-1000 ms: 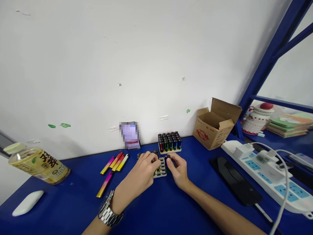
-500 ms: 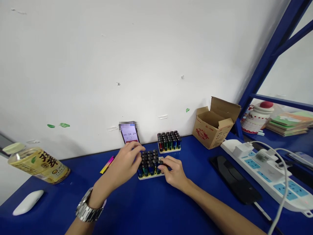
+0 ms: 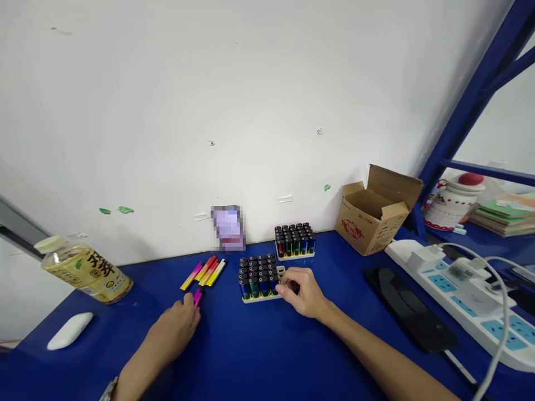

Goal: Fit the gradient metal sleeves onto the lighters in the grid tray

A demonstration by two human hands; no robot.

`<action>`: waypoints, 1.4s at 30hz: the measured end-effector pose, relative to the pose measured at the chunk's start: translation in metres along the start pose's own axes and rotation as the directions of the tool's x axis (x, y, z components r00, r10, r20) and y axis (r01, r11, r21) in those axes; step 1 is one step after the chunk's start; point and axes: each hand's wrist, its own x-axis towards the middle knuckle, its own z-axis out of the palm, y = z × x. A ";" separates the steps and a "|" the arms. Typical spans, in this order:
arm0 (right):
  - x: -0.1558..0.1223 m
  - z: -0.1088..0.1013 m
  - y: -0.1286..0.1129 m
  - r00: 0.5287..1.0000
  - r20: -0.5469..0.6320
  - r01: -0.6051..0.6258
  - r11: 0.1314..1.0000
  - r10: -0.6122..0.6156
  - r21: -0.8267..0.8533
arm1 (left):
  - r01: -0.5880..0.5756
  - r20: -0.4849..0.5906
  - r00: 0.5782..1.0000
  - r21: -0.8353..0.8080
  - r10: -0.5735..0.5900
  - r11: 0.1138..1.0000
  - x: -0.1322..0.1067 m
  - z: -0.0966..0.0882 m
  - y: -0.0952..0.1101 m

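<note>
From where I stand, taking the clock from the pale plastic tray with twelve at the white wall, the left hand is out towards eight, its fingers closed around one end of a slim magenta stick with a dark tip. Just beyond it, near nine, lies a group of flat pink, red and yellow sticks. The right hand is at the tray's three-o'clock end, thumb and fingers curled narrow; I can't tell whether they pinch anything, and they block part of that end from me. Black-topped metallic cylinders stand upright in the tray's other columns.

A second, packed tray of cylinders sits at one, an open brown cardboard carton at two. Past three come a black phone and a white power strip, crowding that side. A yellow-labelled bottle stands tilted at nine.
</note>
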 end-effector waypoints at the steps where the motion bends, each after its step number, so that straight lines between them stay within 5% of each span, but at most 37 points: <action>1: 0.000 0.000 0.001 0.999 -0.038 0.002 1.000 -0.001 0.024 | -0.005 0.021 1.000 -0.010 0.005 1.000 -0.003 -0.001 0.005; 4: 0.001 0.001 0.000 0.973 -0.213 0.096 0.995 -0.089 0.023 | -0.077 0.016 0.997 -0.182 0.081 0.980 -0.011 -0.021 0.031; 8: 0.002 0.008 -0.017 0.922 -0.277 0.274 0.961 -0.271 -0.028 | -0.356 -0.230 0.930 -0.372 0.286 0.857 -0.024 -0.051 0.079; 12: 0.002 0.014 -0.040 0.966 -0.192 0.196 0.974 -0.173 0.110 | -0.530 -0.371 0.838 -0.377 0.400 0.760 -0.036 -0.055 0.122; 15: 0.002 0.013 -0.042 0.971 -0.232 0.087 0.986 -0.053 0.142 | -0.592 -0.441 0.785 -0.327 0.435 0.736 -0.034 -0.049 0.131; 17: 0.004 0.011 -0.034 0.950 -0.307 0.011 0.982 0.049 0.188 | -0.592 -0.493 0.764 -0.281 0.416 0.755 -0.024 -0.047 0.120; 20: 0.009 0.006 -0.015 0.890 -0.399 -0.094 0.945 0.221 0.315 | -0.376 -0.560 0.813 -0.296 0.159 0.878 0.006 -0.046 0.084; 24: 0.017 0.002 0.008 0.855 -0.256 -0.256 0.797 0.451 0.547 | 0.059 -0.339 0.936 -0.114 -0.095 0.992 0.048 -0.037 0.022; 27: 0.021 0.001 0.016 0.818 -0.021 -0.427 0.633 0.574 0.646 | 0.200 -0.132 0.971 0.004 -0.197 0.980 0.062 -0.023 -0.008; 30: 0.022 0.002 0.019 0.756 0.091 -0.532 0.527 0.648 0.663 | 0.249 -0.043 0.968 0.015 -0.248 0.968 0.060 -0.010 -0.019; 36: 0.020 0.005 0.025 0.698 -0.013 -0.534 0.533 0.716 0.657 | 0.255 -0.015 0.967 0.001 -0.255 0.967 0.051 -0.005 -0.025; 39: 0.020 0.005 0.025 0.737 0.030 -0.514 0.532 0.675 0.672 | 0.251 -0.007 0.968 -0.051 -0.252 0.967 0.050 -0.004 -0.029; 42: 0.020 0.003 0.022 0.840 -0.033 -0.404 0.664 0.542 0.629 | 0.228 -0.040 0.972 -0.084 -0.232 0.970 0.047 -0.004 -0.030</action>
